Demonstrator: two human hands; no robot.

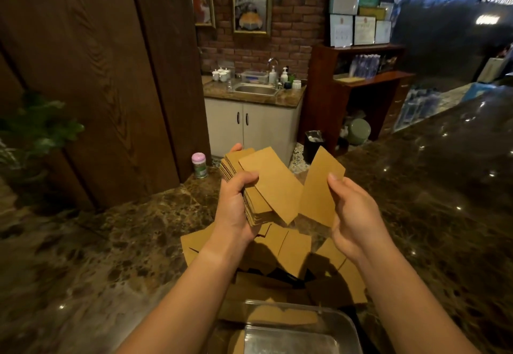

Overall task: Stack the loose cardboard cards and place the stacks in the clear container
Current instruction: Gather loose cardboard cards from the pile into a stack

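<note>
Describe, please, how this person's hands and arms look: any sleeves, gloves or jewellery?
Both forearms are bare up to the frame's lower edge, no sleeve showing. The left hand and right hand wear no gloves, rings, watch or bracelet. Fingernails look short and unpainted.

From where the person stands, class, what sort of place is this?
Probably a restaurant or shop service counter: a dark marble countertop, a small sink with soap bottles on a cabinet, and framed certificates on a wooden shelf.
</note>
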